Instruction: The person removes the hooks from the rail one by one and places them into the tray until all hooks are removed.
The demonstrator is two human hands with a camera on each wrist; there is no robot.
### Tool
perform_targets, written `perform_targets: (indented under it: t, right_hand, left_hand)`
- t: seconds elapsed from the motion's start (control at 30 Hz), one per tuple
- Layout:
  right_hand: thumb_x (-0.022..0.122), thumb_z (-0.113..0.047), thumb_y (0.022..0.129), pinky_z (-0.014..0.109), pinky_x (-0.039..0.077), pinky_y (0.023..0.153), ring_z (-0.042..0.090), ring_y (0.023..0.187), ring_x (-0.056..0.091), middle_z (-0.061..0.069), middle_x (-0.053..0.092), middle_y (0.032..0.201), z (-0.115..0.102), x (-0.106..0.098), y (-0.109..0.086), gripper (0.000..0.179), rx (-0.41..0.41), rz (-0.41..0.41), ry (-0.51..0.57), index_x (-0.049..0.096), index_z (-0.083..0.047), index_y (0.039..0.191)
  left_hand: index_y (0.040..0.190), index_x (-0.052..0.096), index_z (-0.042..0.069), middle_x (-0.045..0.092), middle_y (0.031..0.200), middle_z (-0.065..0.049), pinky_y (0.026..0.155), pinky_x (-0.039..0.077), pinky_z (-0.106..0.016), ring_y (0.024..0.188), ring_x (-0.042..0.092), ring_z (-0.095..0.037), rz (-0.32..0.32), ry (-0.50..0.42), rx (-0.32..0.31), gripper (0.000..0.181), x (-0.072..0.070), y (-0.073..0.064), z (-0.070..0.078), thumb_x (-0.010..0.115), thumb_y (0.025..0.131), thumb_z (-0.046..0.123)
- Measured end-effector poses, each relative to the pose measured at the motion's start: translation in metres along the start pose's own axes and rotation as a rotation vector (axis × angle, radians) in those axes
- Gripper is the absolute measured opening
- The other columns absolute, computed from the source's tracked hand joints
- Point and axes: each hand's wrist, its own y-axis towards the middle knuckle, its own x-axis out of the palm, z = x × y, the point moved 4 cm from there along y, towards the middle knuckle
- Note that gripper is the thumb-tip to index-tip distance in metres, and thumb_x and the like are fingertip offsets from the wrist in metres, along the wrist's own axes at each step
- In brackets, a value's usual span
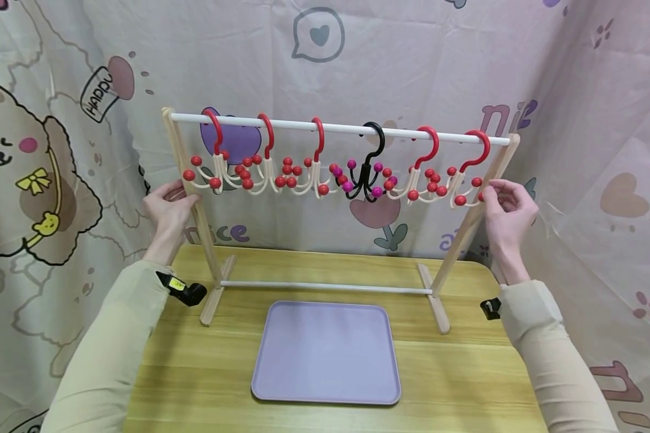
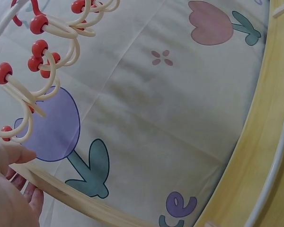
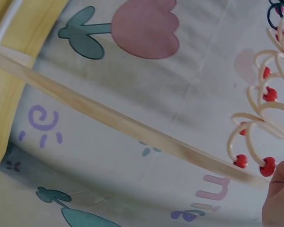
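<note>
In the head view a small wooden garment rack (image 1: pixel 325 125) stands upright, its white top rod carrying several multi-arm hangers. Most are cream with red hooks and red ball tips, such as the multi-arm hanger (image 1: pixel 316 171). One black hanger (image 1: pixel 365 174) with magenta tips hangs among them, right of centre. My left hand (image 1: pixel 170 207) grips the left wooden post, thumb in front and fingers behind; the left wrist view shows the post (image 2: pixel 61 193) between them. At the right post (image 3: pixel 146 135), my right hand (image 1: pixel 509 207) pinches the wood with thumb and fingers, beside the last red-hooked hanger.
A lilac tray (image 1: pixel 325 355) lies flat on the wood-grain table (image 1: pixel 466 373), in front of the rack's lower white rod (image 1: pixel 325 287). Patterned curtains (image 1: pixel 357 60) close in behind and at both sides. The rack's feet (image 1: pixel 434 300) rest on the table.
</note>
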Motion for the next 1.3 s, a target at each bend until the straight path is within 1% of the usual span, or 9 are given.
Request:
perform_targets:
  t: [0.3, 0.43, 0.53, 0.63, 0.73, 0.87, 0.97, 1.1, 1.3]
  right_hand:
    - [0.068, -0.023, 0.094, 0.013, 0.049, 0.061, 0.004, 0.064, 0.059, -0.014, 0.063, 0.089, -0.013, 0.009, 0.017, 0.026, 0.035, -0.106, 0.023, 0.070, -0.013, 0.119]
    - [0.068, -0.023, 0.094, 0.013, 0.049, 0.059, 0.003, 0.061, 0.058, -0.012, 0.062, 0.088, -0.015, 0.012, 0.023, 0.030, 0.057, -0.124, 0.034, 0.069, -0.011, 0.121]
    - [0.068, -0.023, 0.094, 0.013, 0.050, 0.059, 0.002, 0.061, 0.059, -0.012, 0.062, 0.087, -0.018, 0.014, 0.026, 0.035, 0.069, -0.134, 0.039, 0.067, -0.007, 0.125]
    - [0.069, -0.024, 0.093, 0.013, 0.050, 0.058, 0.000, 0.060, 0.060, -0.013, 0.061, 0.087, -0.020, 0.016, 0.028, 0.037, 0.075, -0.149, 0.036, 0.067, -0.006, 0.126]
    - [0.070, -0.024, 0.093, 0.013, 0.050, 0.057, 0.000, 0.058, 0.058, -0.012, 0.060, 0.086, -0.022, 0.018, 0.030, 0.039, 0.087, -0.164, 0.046, 0.066, -0.006, 0.127]
    - [0.070, -0.027, 0.093, 0.013, 0.050, 0.058, 0.002, 0.061, 0.058, -0.014, 0.059, 0.088, -0.021, 0.019, 0.032, 0.042, 0.098, -0.186, -0.002, 0.065, -0.007, 0.130]
    - [0.069, -0.030, 0.094, 0.013, 0.050, 0.059, 0.003, 0.064, 0.058, -0.015, 0.059, 0.089, -0.021, 0.020, 0.033, 0.043, 0.108, -0.202, -0.026, 0.064, -0.008, 0.130]
    - [0.070, -0.027, 0.093, 0.012, 0.048, 0.055, 0.002, 0.061, 0.058, -0.012, 0.059, 0.088, -0.021, 0.022, 0.035, 0.042, 0.123, -0.221, 0.027, 0.064, -0.005, 0.128]
    - [0.069, -0.028, 0.094, 0.012, 0.049, 0.056, -0.002, 0.060, 0.060, -0.014, 0.060, 0.090, -0.023, 0.024, 0.036, 0.042, 0.109, -0.224, 0.003, 0.063, -0.004, 0.128]
  left_hand:
    - [0.119, 0.071, -0.002, 0.064, 0.068, 0.018, 0.075, 0.053, -0.014, 0.079, 0.065, -0.001, 0.025, -0.048, 0.070, 0.042, 0.003, 0.001, 0.000, 0.075, 0.078, -0.009]
    - [0.095, 0.077, 0.009, 0.066, 0.068, 0.015, 0.069, 0.053, -0.013, 0.074, 0.066, -0.001, 0.008, -0.133, 0.058, 0.026, 0.002, 0.002, 0.001, 0.074, 0.079, -0.011]
    - [0.077, 0.074, 0.012, 0.069, 0.067, 0.009, 0.065, 0.054, -0.015, 0.069, 0.068, -0.004, -0.017, -0.269, 0.023, 0.026, 0.002, 0.003, 0.002, 0.071, 0.080, -0.014]
    - [0.073, 0.072, 0.010, 0.071, 0.065, 0.005, 0.063, 0.055, -0.017, 0.068, 0.069, -0.006, -0.029, -0.355, -0.003, 0.027, 0.001, 0.004, 0.002, 0.069, 0.081, -0.016]
    - [0.075, 0.073, 0.014, 0.069, 0.064, 0.011, 0.066, 0.053, -0.015, 0.067, 0.067, -0.002, -0.024, -0.218, 0.027, 0.024, -0.001, 0.005, 0.002, 0.073, 0.080, -0.010]
    - [0.092, 0.079, 0.012, 0.065, 0.062, 0.020, 0.072, 0.049, -0.014, 0.068, 0.064, 0.005, -0.019, -0.007, 0.070, 0.016, -0.003, 0.006, 0.003, 0.077, 0.081, 0.001]
    - [0.112, 0.077, 0.006, 0.061, 0.062, 0.025, 0.073, 0.048, -0.013, 0.067, 0.061, 0.008, -0.021, 0.145, 0.091, 0.027, -0.004, 0.007, 0.003, 0.076, 0.085, 0.009]
    - [0.121, 0.073, 0.005, 0.053, 0.061, 0.031, 0.069, 0.045, -0.012, 0.064, 0.056, 0.013, -0.008, 0.361, 0.135, 0.035, -0.005, 0.008, 0.004, 0.073, 0.088, 0.017]
    - [0.122, 0.072, 0.004, 0.048, 0.061, 0.033, 0.067, 0.043, -0.012, 0.063, 0.052, 0.014, -0.010, 0.441, 0.178, 0.035, -0.006, 0.009, 0.006, 0.071, 0.089, 0.017]
